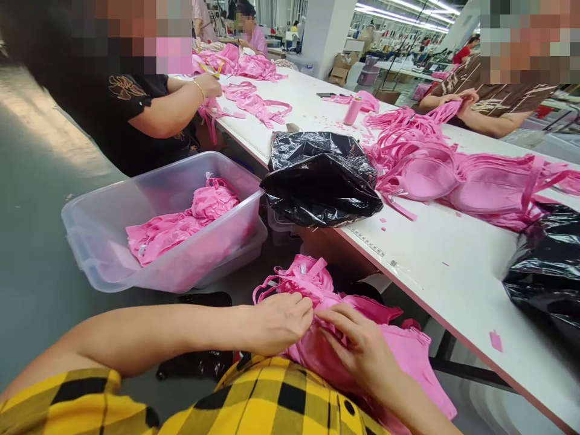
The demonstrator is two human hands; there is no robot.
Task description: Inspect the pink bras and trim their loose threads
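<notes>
A pile of pink bras (357, 338) lies in my lap, below the edge of the white table (435, 266). My left hand (274, 323) is closed, pinching pink fabric at the top of the pile. My right hand (357, 344) rests on the same garment just beside it, fingers curled and pressing the cloth. Loose pink straps (296, 278) stick up behind my hands.
A clear plastic bin (109, 235) with pink garments stands on the floor at left. Black plastic bags (317, 175) (548, 266) and a heap of pink bras (453, 175) lie on the table. Two other people work at the table, one left, one far right.
</notes>
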